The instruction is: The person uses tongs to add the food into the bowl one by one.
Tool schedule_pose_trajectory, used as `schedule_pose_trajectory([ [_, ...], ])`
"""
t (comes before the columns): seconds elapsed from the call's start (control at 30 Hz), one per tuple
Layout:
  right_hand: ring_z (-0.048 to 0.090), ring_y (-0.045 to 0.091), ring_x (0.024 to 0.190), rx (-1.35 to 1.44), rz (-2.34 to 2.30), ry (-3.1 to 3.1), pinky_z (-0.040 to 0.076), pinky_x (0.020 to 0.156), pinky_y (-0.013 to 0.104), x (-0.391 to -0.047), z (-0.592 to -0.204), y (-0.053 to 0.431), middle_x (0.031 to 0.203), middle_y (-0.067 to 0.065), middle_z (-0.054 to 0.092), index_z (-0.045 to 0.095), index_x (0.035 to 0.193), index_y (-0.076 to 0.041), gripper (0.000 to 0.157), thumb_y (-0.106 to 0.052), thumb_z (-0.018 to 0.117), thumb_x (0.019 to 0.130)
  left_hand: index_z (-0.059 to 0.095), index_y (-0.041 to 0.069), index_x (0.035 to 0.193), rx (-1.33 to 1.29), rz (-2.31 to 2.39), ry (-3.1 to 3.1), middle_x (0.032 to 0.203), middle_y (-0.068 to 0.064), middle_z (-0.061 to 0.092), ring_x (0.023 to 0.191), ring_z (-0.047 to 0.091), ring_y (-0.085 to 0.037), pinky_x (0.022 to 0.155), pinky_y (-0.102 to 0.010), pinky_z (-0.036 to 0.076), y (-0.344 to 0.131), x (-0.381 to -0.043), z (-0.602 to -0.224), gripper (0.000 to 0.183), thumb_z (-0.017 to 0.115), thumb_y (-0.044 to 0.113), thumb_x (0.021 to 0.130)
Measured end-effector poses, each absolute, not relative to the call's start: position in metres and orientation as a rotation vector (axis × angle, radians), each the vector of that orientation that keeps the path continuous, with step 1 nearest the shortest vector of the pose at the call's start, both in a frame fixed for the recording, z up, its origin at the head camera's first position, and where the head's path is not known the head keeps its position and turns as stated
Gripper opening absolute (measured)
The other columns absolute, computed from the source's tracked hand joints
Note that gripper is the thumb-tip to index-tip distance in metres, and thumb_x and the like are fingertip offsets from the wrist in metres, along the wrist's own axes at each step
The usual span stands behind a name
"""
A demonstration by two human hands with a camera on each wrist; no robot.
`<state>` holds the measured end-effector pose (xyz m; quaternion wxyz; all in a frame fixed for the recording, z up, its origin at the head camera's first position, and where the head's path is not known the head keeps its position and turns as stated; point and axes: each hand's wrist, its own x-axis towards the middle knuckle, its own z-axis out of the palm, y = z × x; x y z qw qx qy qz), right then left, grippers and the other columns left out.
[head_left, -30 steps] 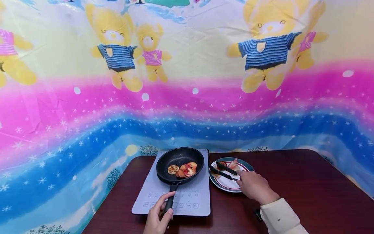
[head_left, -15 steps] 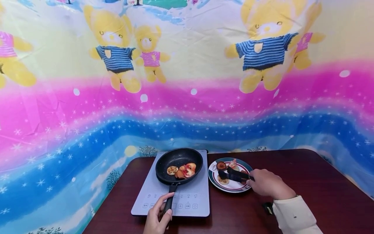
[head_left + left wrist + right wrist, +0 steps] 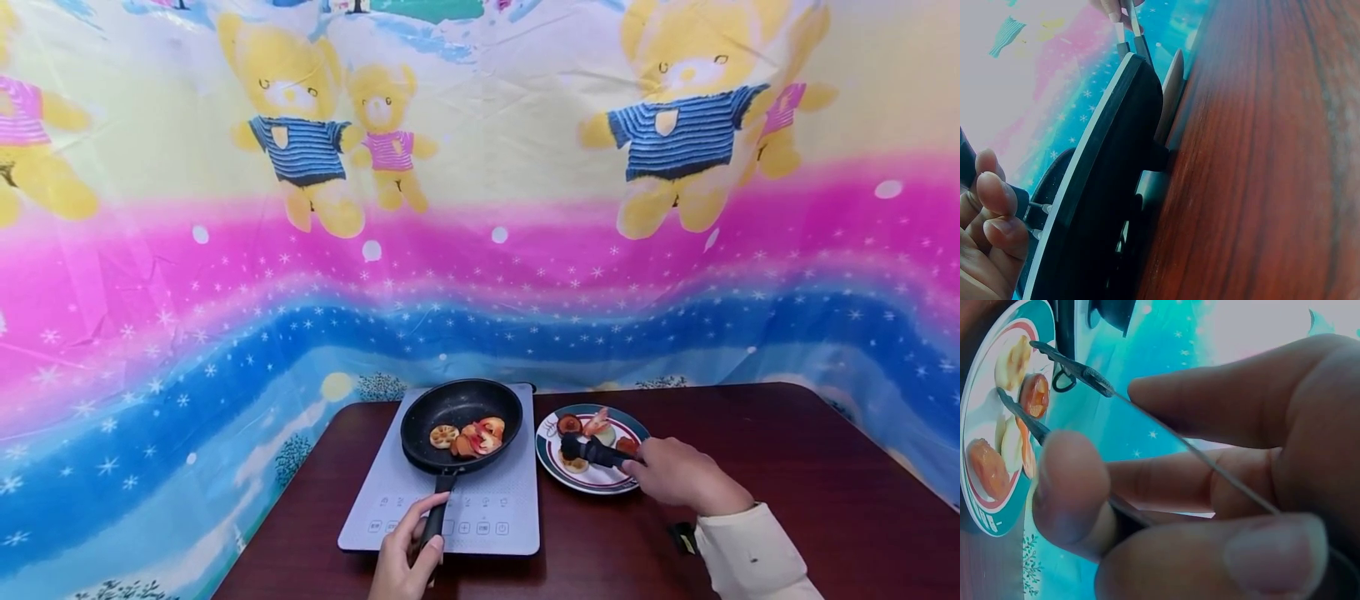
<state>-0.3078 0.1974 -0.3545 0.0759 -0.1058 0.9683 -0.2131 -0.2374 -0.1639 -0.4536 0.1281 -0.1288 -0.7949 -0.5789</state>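
Observation:
My left hand (image 3: 408,550) grips the black handle (image 3: 434,521) of a frying pan (image 3: 431,404). In the pan lie a browned lotus root slice (image 3: 444,436) and a heap of reddish-orange pieces (image 3: 480,437). My right hand (image 3: 681,475) holds a pair of tongs (image 3: 600,452) with black tips over a plate (image 3: 547,458). The right wrist view shows the tips apart, at a lotus root slice (image 3: 1012,364). Around them lie a brown mushroom (image 3: 1035,395), a pale green slice (image 3: 1011,444), a shrimp (image 3: 599,421) and an orange-brown piece (image 3: 989,470).
The pan sits on a white induction cooker (image 3: 375,508) with touch buttons along its front. The plate stands to its right on the dark red wooden table (image 3: 787,467). Behind the table hangs a bear-print cloth (image 3: 480,283).
My right hand has moved right and slightly down with the tongs, then nearly stopped. The tongs have turned, and their tips now sit low near the plate's lotus slice. The left hand stays put.

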Motion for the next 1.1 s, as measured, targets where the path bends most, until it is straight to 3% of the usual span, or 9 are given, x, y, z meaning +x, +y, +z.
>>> schedule_pose_trajectory([
  [0.3, 0.049, 0.019, 0.060, -0.308, -0.551, 2.925, 0.039, 0.054, 0.034, -0.305, -0.359, 0.176, 0.067, 0.006, 0.051, 0.066, 0.090, -0.008, 0.023, -0.029, 0.059, 0.095, 0.053, 0.008, 0.133, -0.387, -1.693, -2.292, 0.064, -0.017, 0.056, 0.042, 0.044, -0.005, 0.039, -0.029, 0.045, -0.163, -0.237, -0.454, 0.041, 0.054, 0.002, 0.092],
  [0.53, 0.050, 0.019, 0.063, -0.293, -0.526, 2.930, 0.041, 0.057, 0.036, -0.304, -0.358, 0.170, 0.069, 0.006, 0.050, 0.066, 0.098, -0.004, 0.025, -0.028, 0.058, 0.095, 0.053, 0.008, 0.132, -0.403, -1.679, -2.283, 0.062, -0.004, 0.055, 0.042, 0.044, -0.005, 0.038, -0.029, 0.045, -0.164, -0.238, -0.455, 0.042, 0.054, 0.001, 0.091],
  [0.77, 0.049, 0.019, 0.062, -0.258, -0.622, 2.949, 0.041, 0.056, 0.035, -0.304, -0.359, 0.167, 0.070, 0.007, 0.050, 0.062, 0.107, 0.001, 0.031, -0.027, 0.057, 0.096, 0.053, 0.008, 0.133, -0.404, -1.671, -2.291, 0.062, -0.001, 0.054, 0.042, 0.044, -0.004, 0.039, -0.029, 0.044, -0.164, -0.238, -0.455, 0.041, 0.054, 0.002, 0.092],
  [1.1, 0.053, 0.019, 0.062, -0.323, -0.437, 3.071, 0.044, 0.054, 0.039, -0.299, -0.366, 0.151, 0.069, 0.005, 0.054, 0.064, 0.091, -0.003, 0.022, -0.025, 0.060, 0.094, 0.053, 0.008, 0.133, -0.406, -1.660, -2.299, 0.062, 0.001, 0.055, 0.042, 0.044, -0.005, 0.040, -0.029, 0.045, -0.164, -0.238, -0.455, 0.041, 0.054, 0.002, 0.092],
])
